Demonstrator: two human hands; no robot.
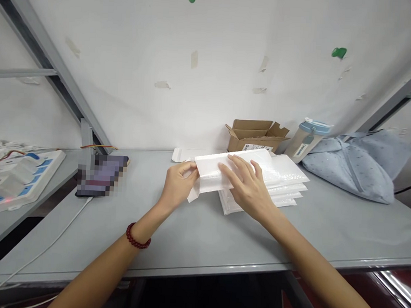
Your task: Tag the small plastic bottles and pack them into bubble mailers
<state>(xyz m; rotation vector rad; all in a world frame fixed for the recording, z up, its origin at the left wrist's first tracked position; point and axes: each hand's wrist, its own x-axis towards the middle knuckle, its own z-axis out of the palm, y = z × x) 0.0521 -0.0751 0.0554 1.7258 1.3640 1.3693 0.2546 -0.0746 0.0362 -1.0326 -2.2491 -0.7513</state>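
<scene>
A stack of white padded envelopes [286, 183] lies on the grey table [194, 231] in front of me. My left hand [178, 184] pinches the left end of the top envelope [211, 172], near its loose flap, with fingers closed on it. My right hand [248, 186] lies flat on the same envelope, fingers stretched out and pressing it down onto the stack. A red bead bracelet [137, 237] circles my left wrist.
An open cardboard box [256, 133] stands at the back by the wall, a blue-lidded bottle [308, 138] beside it, and a light blue fabric bag [354, 166] at the right. A phone with a white cable [101, 174] lies at the left, a power strip [21, 176] beyond it.
</scene>
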